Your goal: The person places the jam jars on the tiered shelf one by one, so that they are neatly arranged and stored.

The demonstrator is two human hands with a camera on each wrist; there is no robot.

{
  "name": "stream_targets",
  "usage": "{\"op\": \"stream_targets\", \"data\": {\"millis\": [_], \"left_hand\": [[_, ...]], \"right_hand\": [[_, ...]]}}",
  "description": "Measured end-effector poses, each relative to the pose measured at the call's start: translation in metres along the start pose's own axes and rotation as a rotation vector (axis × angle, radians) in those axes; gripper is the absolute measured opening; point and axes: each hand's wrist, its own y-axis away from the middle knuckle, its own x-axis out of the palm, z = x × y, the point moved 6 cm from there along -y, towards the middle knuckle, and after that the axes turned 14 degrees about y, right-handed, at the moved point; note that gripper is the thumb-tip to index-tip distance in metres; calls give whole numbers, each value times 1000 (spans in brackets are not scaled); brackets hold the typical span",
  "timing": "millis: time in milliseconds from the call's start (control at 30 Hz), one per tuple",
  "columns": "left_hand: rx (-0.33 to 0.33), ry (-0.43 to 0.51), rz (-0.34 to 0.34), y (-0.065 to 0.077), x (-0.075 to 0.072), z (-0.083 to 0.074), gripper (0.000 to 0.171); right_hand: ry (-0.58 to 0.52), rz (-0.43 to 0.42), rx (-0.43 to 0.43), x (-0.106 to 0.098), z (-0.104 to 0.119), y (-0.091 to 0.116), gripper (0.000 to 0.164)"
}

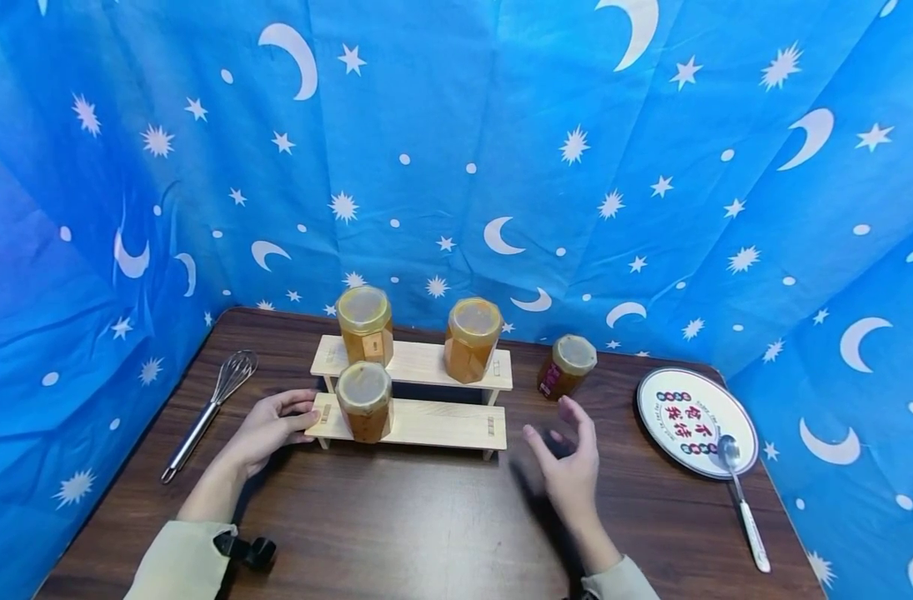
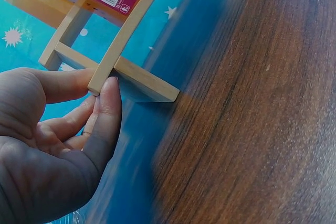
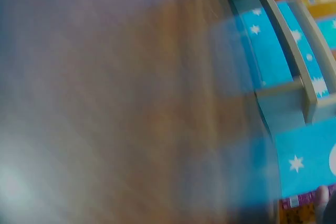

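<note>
A two-tier wooden shelf [image 1: 444, 423] stands on the table. My left hand [image 1: 268, 429] pinches the left end of its lower board between thumb and fingers, seen close up in the left wrist view. One honey-coloured jar [image 1: 366, 404] sits on the lower board, near that hand. On the upper board are a left jar [image 1: 363, 329] and a right jar [image 1: 474, 342]. My right hand [image 1: 572, 475] holds nothing, its fingers spread and loosely bent. It is just in front of a darker jar [image 1: 567, 367] on the table, right of the shelf, apart from it.
A whisk [image 1: 212, 408] lies on the table at left. At right is a white plate [image 1: 674, 417] with printed characters, and a spoon [image 1: 743, 500] leans across its rim onto the table [image 1: 396, 533]. Blue cloth [image 1: 441, 167] with moons and stars hangs behind and on both sides.
</note>
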Motion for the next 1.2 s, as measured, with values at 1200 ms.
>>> {"op": "stream_targets", "data": {"millis": [1200], "left_hand": [[-8,9,-6,0,0,0,55]], "right_hand": [[10,-3,282,11,-55,-92,79]]}}
